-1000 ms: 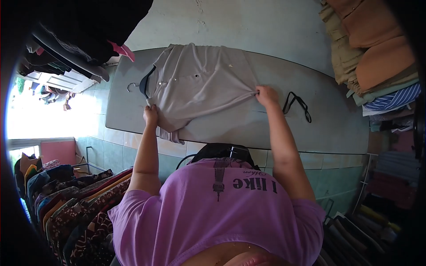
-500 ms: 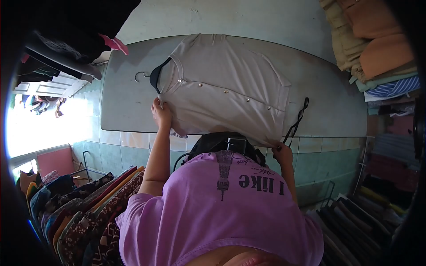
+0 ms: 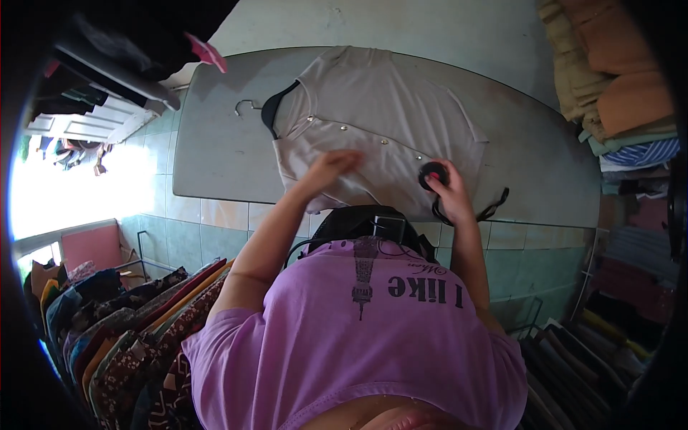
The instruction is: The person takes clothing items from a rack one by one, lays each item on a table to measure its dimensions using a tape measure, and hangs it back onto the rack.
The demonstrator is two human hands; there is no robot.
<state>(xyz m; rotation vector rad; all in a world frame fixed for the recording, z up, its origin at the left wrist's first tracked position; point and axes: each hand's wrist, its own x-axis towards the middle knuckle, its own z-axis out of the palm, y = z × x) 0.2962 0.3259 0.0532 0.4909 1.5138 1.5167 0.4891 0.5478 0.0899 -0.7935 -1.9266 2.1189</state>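
A light grey-beige top (image 3: 390, 93) with a row of shiny buttons lies spread on the board, a black hanger (image 3: 268, 115) in its neck and the metal hook pointing left. My right hand (image 3: 454, 192) grips a round black object (image 3: 424, 178) with a red centre above the top's lower front, near the last visible buttons. A black strap (image 3: 494, 206) trails by my right wrist; whether it joins the object I cannot tell. My left hand (image 3: 335, 168) is over the front of the top, its fingers smeared by motion.
The grey board (image 3: 215, 161) ends just in front of my body. Folded clothes (image 3: 631, 107) are stacked at the right, dark garments (image 3: 107, 57) hang at the upper left, and patterned clothes (image 3: 136, 351) hang on a rack at the lower left.
My left hand has left the neckline and moved right over the top's front. My right hand has risen from the lower hem and now holds the round black object.
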